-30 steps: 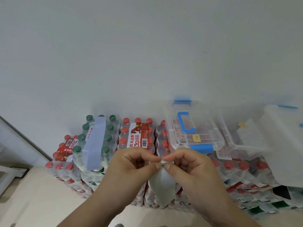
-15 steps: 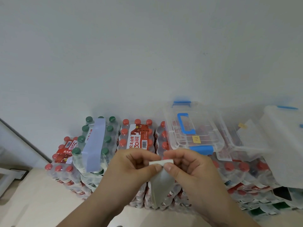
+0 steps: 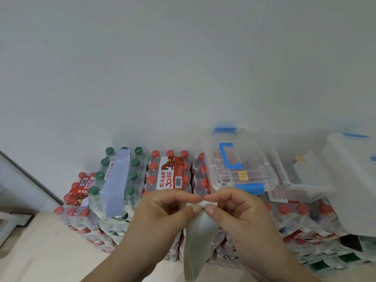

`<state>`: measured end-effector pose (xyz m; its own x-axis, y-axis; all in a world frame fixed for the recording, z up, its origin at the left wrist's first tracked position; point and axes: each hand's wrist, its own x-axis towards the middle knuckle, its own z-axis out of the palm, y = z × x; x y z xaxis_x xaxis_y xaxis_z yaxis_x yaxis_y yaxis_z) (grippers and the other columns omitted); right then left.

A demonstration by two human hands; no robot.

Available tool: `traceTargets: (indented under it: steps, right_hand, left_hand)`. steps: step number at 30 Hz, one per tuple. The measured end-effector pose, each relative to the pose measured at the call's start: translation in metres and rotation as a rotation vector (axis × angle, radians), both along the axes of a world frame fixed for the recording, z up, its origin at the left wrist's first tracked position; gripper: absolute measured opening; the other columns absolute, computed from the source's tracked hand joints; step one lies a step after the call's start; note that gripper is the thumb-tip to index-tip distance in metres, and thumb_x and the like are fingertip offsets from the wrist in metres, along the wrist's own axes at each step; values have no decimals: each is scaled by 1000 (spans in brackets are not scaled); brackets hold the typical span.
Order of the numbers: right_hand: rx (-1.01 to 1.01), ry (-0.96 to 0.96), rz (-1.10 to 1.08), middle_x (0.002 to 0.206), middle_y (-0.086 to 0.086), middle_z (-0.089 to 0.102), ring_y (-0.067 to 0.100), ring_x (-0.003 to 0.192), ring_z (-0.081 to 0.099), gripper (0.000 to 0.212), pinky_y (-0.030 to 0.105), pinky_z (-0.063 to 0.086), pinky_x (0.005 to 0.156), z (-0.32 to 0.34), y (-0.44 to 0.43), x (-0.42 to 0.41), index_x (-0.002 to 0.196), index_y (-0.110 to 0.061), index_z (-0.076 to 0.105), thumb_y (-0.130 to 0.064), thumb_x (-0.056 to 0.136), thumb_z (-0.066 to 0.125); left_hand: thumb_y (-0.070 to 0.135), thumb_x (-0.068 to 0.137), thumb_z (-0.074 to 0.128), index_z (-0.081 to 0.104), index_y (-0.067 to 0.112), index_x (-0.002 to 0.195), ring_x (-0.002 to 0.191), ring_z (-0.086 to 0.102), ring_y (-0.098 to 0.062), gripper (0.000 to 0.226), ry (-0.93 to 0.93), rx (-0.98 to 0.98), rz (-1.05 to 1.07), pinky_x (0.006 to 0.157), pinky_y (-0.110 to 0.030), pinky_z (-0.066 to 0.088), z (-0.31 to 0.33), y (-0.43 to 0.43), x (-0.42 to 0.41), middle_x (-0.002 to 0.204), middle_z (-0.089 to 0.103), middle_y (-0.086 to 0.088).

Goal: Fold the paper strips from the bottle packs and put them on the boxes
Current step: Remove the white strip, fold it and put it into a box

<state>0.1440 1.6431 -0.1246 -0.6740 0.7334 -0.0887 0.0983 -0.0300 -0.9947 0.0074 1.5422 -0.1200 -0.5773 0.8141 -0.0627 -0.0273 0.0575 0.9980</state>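
The paper strip (image 3: 200, 231) hung at about six o'clock in the head view, its top end pinched and rolled over between the thumbs and forefingers of the left hand (image 3: 168, 210) and the right hand (image 3: 234, 212), both closed on it, the loose tail drooping in front of the bottle packs (image 3: 168, 174). The fold looked only just begun, so the next move would call for pressing that crease and turning the strip over again down its length. The clear box (image 3: 240, 167) at one o'clock waited for it, while another strip (image 3: 117, 180) lay across the green-capped pack at ten o'clock.
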Motion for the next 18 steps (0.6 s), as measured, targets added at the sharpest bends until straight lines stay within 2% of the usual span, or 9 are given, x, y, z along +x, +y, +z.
traceTargets:
  steps: [2, 6, 8, 10, 11, 16, 18]
  right_hand:
    - [-2, -3, 12, 78, 9, 76, 23, 74, 70, 28, 30, 59, 72, 1, 0, 0, 81, -27, 78, 0, 85, 74]
    - [-6, -18, -1, 80, 5, 78, 19, 77, 75, 19, 27, 61, 70, 2, 1, 0, 87, -27, 78, -9, 87, 73]
    - [-43, -35, -3, 81, 4, 80, 16, 78, 76, 14, 24, 60, 67, 2, 1, 0, 94, -25, 76, -14, 89, 71]
    - [-50, -39, -15, 80, 3, 80, 14, 75, 75, 13, 24, 58, 64, 0, 2, 0, 89, -24, 77, -12, 88, 73]
    - [-39, -35, -21, 80, 3, 79, 13, 74, 74, 15, 24, 58, 64, 0, 2, 0, 86, -25, 78, -10, 87, 74]
    - [39, -25, -16, 75, 7, 72, 13, 70, 65, 26, 29, 55, 69, -1, 6, 1, 82, -32, 78, -6, 83, 77]
    - [28, -16, -11, 77, 5, 74, 16, 73, 68, 22, 31, 57, 71, 0, 6, 1, 86, -36, 76, -14, 83, 77]
  left_hand:
    - [23, 69, 79, 82, 21, 82, 89, 58, -56, 13, 12, 8, 9, 84, -66, 49, 1, 1, 0, 89, 67, -34]
    - [14, 73, 79, 81, 18, 83, 89, 60, -54, 11, 19, 30, 11, 81, -63, 52, 0, 1, -1, 87, 68, -32]
    - [7, 76, 78, 81, 19, 87, 84, 66, -46, 17, 26, 29, 5, 78, -53, 60, -4, 2, -3, 84, 71, -25]
    - [-1, 79, 76, 80, 22, 92, 80, 71, -33, 27, 2, 18, 13, 73, -37, 62, -7, 2, -4, 81, 75, -17]
    - [-2, 80, 75, 80, 22, 92, 82, 72, -32, 27, -13, 4, 6, 73, -35, 62, -8, 2, -4, 82, 76, -15]
    - [2, 81, 75, 81, 22, 87, 88, 68, -44, 22, 17, -14, -6, 77, -51, 58, -6, 4, -2, 85, 74, -21]
    - [-1, 79, 76, 82, 19, 86, 92, 64, -49, 23, 9, 0, 6, 83, -61, 54, -3, 6, -1, 87, 73, -23]
